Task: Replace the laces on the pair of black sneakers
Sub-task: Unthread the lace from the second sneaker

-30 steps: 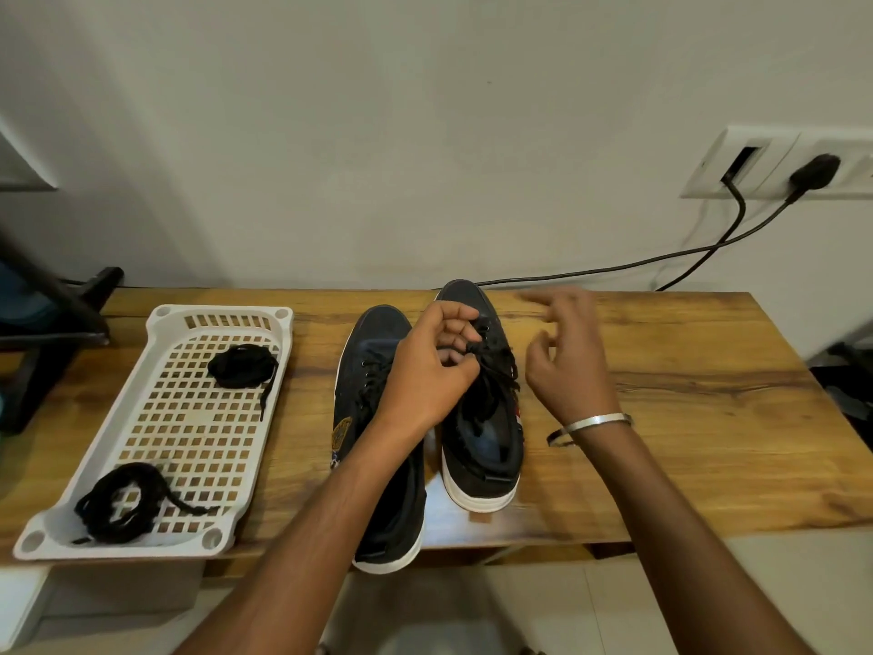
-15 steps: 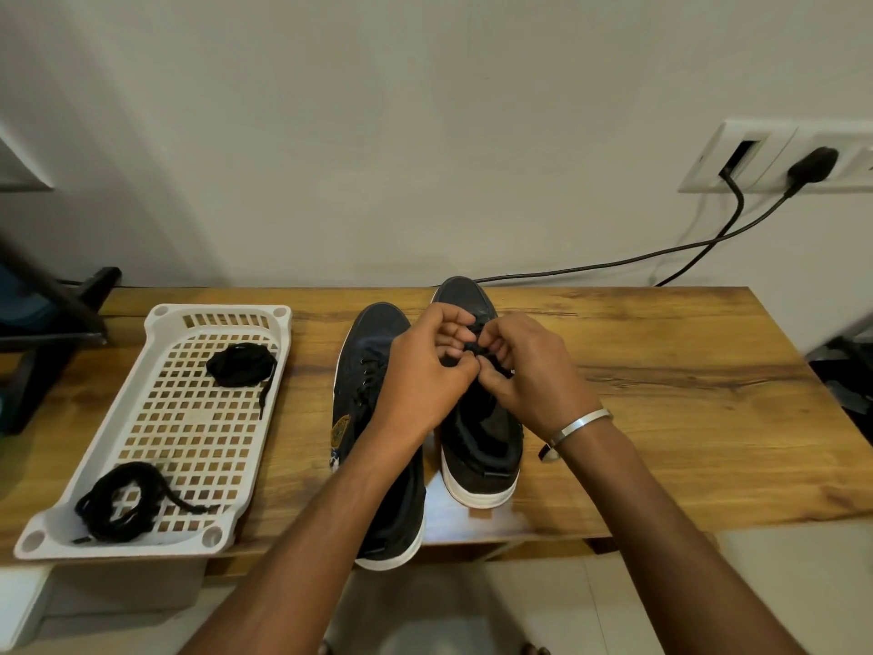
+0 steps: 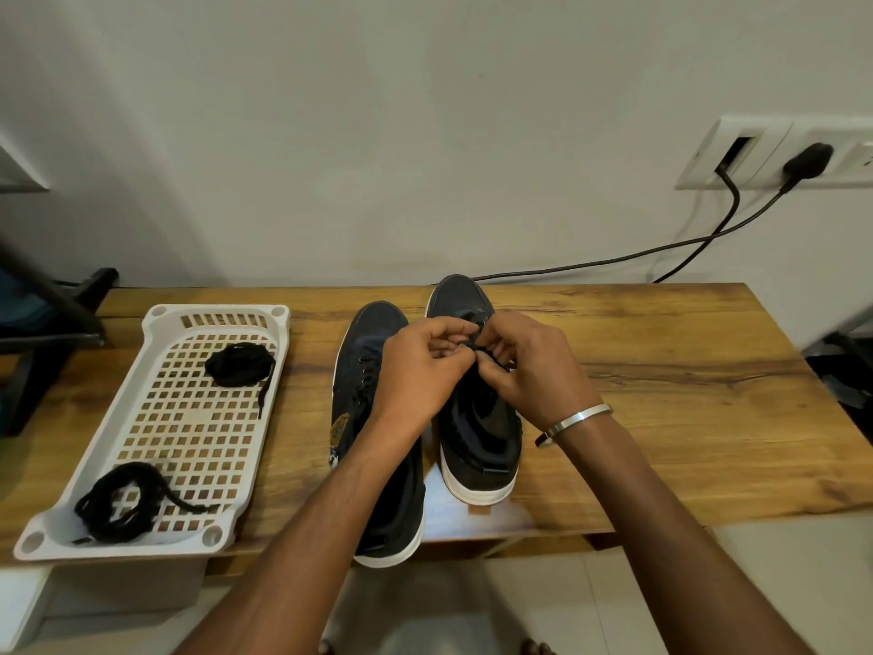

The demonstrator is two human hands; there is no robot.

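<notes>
Your left hand (image 3: 415,371) and right hand (image 3: 529,371) both pinch lace (image 3: 477,348) on right sneaker (image 3: 477,418); step looks like unlacing. Next: pull lace free of eyelets.

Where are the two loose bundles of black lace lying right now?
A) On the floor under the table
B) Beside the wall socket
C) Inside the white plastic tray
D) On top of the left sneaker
C: both lace bundles lie in the white tray, left of the sneakers.
</notes>
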